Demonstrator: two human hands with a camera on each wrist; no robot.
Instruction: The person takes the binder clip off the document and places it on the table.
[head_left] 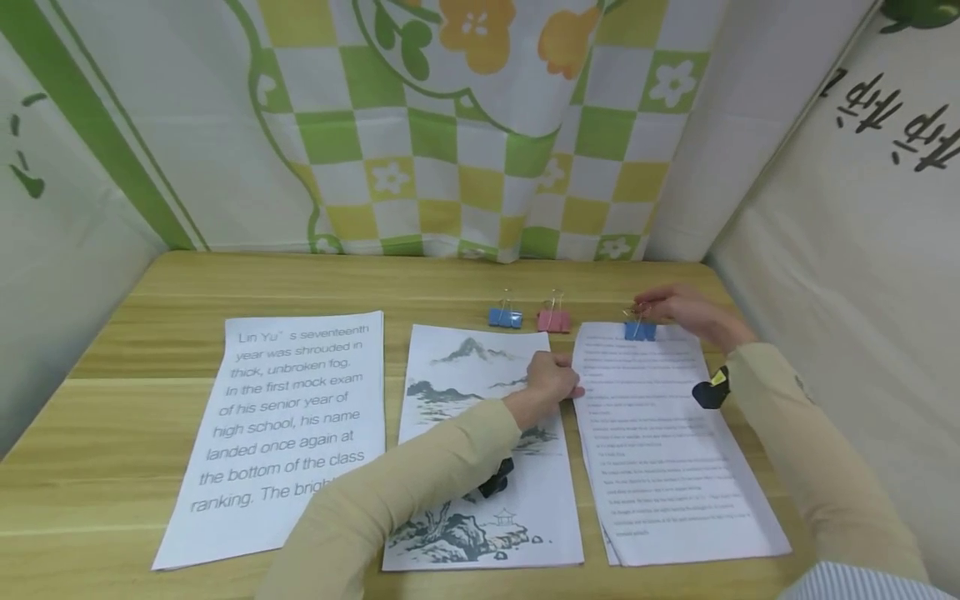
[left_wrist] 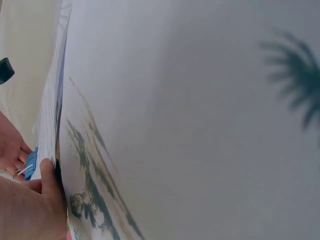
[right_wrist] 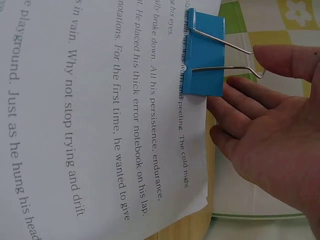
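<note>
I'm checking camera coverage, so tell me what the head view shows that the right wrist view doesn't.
Only the head view shows the left hand resting on the left edge of the text stack, the landscape print, the large-print page, and two loose clips, blue and pink, on the table.

Only the right wrist view makes the stack's lines of text readable and shows the clip's wire handles beside the fingers.

Both show the right hand at the blue binder clip on the stack's top edge.
</note>
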